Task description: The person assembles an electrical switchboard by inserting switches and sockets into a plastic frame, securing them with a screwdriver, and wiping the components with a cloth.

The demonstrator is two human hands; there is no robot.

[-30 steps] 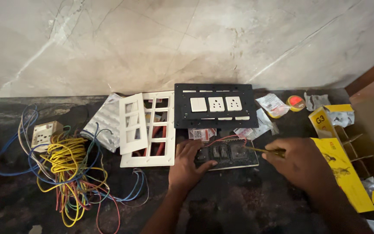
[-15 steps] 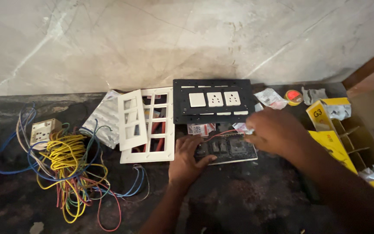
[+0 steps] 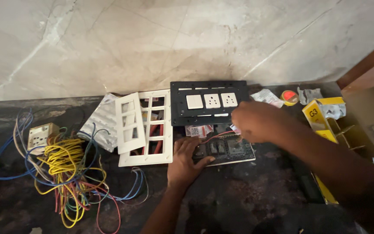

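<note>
A dark switch plate point(image 3: 234, 149) with several modules lies flat on the dark counter. My left hand point(image 3: 187, 160) rests on its left end, fingers on top and thumb along the front edge, holding it down. My right hand point(image 3: 256, 121) hovers curled over the plate's far right corner, beside a red wire point(image 3: 215, 135). The thin tool seen in it earlier is hidden under the fingers now. Just behind stands a black frame point(image 3: 182, 115) carrying three white modules.
Two white grid frames point(image 3: 146, 125) lie left of the plate, over a silver packet point(image 3: 98, 125). A tangle of coloured wires point(image 3: 61, 173) and a white socket box point(image 3: 40, 134) sit far left. A yellow carton point(image 3: 325, 117), brown cardboard box point(image 3: 369, 125) and tape roll point(image 3: 288, 96) are right.
My right hand has moved from the plate's right side up and leftward to its far edge. My left hand stays on the plate.
</note>
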